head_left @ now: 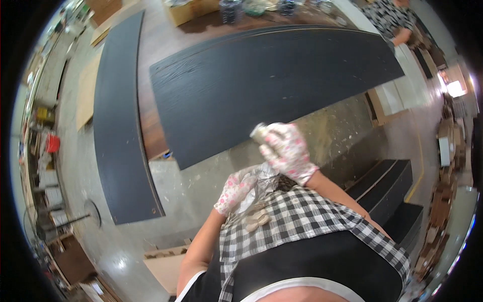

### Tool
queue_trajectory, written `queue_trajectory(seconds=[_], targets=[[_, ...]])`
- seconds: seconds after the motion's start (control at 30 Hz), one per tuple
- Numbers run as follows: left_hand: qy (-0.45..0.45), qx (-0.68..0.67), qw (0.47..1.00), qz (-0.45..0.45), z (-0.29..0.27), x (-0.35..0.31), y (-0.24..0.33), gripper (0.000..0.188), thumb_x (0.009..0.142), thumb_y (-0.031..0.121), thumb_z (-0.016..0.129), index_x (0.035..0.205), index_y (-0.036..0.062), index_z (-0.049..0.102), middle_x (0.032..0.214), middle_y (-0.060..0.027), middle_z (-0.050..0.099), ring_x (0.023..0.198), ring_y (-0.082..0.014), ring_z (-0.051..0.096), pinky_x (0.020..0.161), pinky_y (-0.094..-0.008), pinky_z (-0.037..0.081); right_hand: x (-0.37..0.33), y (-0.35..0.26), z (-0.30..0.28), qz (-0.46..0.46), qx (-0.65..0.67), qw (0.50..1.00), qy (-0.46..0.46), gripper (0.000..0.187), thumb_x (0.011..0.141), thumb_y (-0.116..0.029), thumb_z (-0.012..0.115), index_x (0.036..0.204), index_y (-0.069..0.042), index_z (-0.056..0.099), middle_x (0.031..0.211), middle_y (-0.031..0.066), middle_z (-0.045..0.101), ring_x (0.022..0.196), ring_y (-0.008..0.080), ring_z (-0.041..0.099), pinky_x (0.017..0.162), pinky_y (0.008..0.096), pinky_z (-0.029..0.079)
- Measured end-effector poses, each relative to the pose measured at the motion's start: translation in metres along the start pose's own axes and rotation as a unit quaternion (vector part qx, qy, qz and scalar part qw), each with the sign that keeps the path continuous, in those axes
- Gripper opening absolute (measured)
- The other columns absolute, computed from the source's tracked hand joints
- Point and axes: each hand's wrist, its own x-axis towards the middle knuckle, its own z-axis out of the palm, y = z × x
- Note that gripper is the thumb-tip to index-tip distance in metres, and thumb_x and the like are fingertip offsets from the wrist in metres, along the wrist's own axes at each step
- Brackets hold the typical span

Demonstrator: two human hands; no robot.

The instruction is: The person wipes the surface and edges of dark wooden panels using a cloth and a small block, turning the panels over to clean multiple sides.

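Both my hands wear white gloves with pink spots. My right hand is closed around a small whitish piece, blurred, whose exact kind I cannot make out. It is held just off the near edge of a long dark panel, which shows a few pale marks. Close to my checked apron, my left hand grips a crumpled silvery plastic bag. What is inside the bag is hidden.
To the left lies another long dark panel. Dark stacked boards stand at the right. A cardboard box and jars sit beyond the panel. Another person is at the far right corner. A fan stands left.
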Motion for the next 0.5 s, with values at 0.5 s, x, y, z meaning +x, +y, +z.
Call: queue_trajectory(seconds=[0.5], targets=[[-0.035, 0.131, 0.963, 0.232, 0.046, 0.022, 0.106, 0.047, 0.085, 0.025, 0.062, 0.124, -0.0004, 0.065, 0.125, -0.0168, 0.067, 0.116, -0.0293, 0.063, 0.102, -0.0381, 0.046, -0.034, 0.121, -0.061, 0.116, -0.079, 0.980, 0.139, 0.036, 0.083, -0.021, 0.071, 0.116, -0.008, 0.068, 0.109, 0.0128, 0.064, 0.104, 0.0304, 0.058, 0.095, 0.0433, 0.048]])
